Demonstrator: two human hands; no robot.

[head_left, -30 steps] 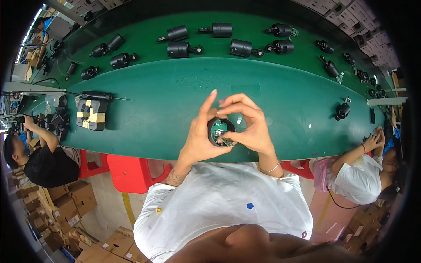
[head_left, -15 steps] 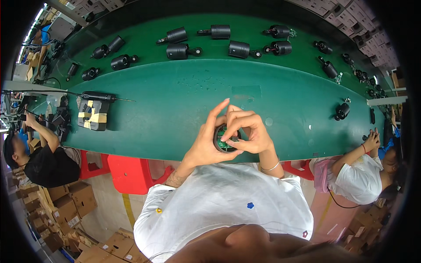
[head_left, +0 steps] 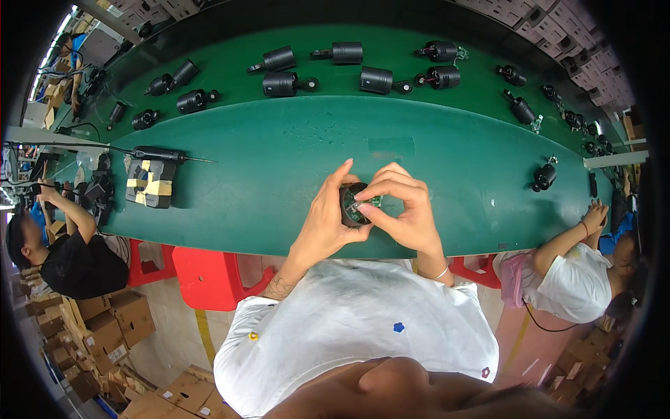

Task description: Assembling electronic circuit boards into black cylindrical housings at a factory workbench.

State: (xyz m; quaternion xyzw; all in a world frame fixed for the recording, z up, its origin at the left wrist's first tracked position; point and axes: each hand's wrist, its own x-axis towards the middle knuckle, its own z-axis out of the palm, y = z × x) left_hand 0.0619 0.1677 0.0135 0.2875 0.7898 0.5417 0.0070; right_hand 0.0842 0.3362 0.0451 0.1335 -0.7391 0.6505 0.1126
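Note:
Low over the near middle of the bench, my left hand [head_left: 322, 215] is closed around a black cylindrical housing [head_left: 345, 203], its open end turned up. Green circuitry and small parts show inside the opening. From the right, my right hand [head_left: 412, 213] pinches a small green circuit board [head_left: 377, 201] between thumb and forefinger at the mouth of the housing. Part of that board is behind the fingers. Whether it is joined to what lies inside, I cannot tell.
Several black cylindrical units [head_left: 279, 84] lie along the green strip at the back. A black electric screwdriver [head_left: 159, 153] rests by a black block with yellow tape [head_left: 150, 183] on the left. Another unit [head_left: 544, 177] sits at right. Co-workers are on both sides; a red stool [head_left: 202, 278] stands below.
My right fingers have drawn back slightly from inside the housing, and more of the green board now shows between them. My left hand has tilted the housing a little.

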